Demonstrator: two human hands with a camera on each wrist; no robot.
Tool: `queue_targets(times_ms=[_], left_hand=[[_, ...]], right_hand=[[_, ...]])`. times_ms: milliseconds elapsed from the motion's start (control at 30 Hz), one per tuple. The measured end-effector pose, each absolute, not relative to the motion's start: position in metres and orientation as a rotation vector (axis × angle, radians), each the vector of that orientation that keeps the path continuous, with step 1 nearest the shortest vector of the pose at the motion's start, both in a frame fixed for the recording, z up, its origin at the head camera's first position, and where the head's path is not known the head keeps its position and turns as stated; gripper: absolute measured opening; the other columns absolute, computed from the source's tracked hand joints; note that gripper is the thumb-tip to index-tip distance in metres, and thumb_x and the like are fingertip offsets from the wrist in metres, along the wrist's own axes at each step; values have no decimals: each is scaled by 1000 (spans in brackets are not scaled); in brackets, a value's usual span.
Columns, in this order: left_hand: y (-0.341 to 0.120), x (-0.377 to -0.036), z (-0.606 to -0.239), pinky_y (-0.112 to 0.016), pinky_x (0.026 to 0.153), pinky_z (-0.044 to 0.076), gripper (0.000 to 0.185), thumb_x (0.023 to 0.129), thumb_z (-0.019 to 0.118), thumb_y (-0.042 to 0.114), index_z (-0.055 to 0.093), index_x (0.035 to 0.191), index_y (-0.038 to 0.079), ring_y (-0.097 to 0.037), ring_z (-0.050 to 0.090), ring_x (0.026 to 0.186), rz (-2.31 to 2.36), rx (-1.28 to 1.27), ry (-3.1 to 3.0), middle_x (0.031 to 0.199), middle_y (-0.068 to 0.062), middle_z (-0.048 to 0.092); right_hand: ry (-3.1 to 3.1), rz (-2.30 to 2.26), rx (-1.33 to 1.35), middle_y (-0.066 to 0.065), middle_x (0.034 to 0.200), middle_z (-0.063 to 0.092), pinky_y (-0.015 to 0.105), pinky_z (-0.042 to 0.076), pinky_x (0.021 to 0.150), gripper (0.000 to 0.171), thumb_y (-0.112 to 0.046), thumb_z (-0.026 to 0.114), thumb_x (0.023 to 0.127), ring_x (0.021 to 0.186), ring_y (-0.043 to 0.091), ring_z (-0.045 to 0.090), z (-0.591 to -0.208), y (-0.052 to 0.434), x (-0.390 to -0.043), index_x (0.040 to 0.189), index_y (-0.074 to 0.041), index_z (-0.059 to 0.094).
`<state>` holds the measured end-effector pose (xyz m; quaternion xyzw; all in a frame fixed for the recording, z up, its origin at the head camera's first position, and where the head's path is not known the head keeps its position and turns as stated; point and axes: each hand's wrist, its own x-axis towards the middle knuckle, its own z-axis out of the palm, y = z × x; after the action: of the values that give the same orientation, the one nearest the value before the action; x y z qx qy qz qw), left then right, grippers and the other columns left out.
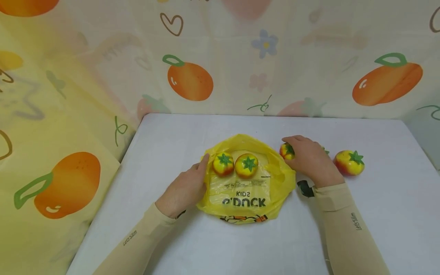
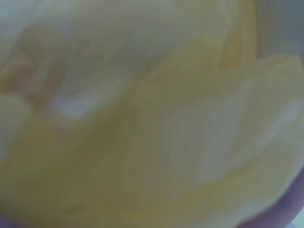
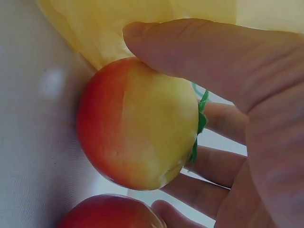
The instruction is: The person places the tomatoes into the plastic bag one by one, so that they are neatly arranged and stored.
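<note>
A yellow plastic bag [image 1: 240, 210] with printed lettering lies spread with its mouth wide. Inside its mouth sit two toy tomatoes, one on the left [image 1: 223, 164] and one on the right [image 1: 246, 165], red and yellow with green star-shaped leaves. My left hand [image 1: 183, 187] grips the bag's left rim, thumb on top; yellow film fills most of the left wrist view. Beside the bag's right edge, my right hand [image 1: 309, 158] holds another toy tomato [image 3: 137, 123], with the thumb on one side and fingers curled by its leaves.
Under the right hand, a further tomato [image 3: 111, 213] shows partly, mostly hidden in the head view. To the right of that hand lies one more tomato [image 1: 348, 163]. A white-covered table [image 1: 240, 248] carries everything, with a fruit-patterned cloth [image 1: 227, 57] hanging behind it.
</note>
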<state>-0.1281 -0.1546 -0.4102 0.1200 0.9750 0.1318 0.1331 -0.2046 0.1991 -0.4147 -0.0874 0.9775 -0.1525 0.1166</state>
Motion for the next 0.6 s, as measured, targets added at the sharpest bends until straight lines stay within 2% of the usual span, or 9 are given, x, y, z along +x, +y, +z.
queue_targets(times_ms=[200,433,600], left_hand=[[-155,-127,-408,-50,99,62,79,106,59,9,18,173,6,-38,75,106,394,325,2823,155,-25,59],[-156,-125,-409,-48,89,65,78,105,61,7,21,172,4,-30,73,82,391,364,2848,149,-27,62],[-155,-126,-410,-49,89,65,76,105,61,7,22,171,2,-32,74,83,396,395,2869,149,-27,62]], right_hand=[[2880,-427,-277,24,158,55,72,43,117,68,-30,76,97,137,51,56,-417,196,-205,157,-9,54],[2895,-391,-269,25,157,56,73,43,117,69,-30,77,96,135,51,57,-421,195,-203,157,-9,54],[2898,-373,-267,25,156,56,73,44,115,70,-30,78,96,133,51,57,-419,197,-203,158,-8,53]])
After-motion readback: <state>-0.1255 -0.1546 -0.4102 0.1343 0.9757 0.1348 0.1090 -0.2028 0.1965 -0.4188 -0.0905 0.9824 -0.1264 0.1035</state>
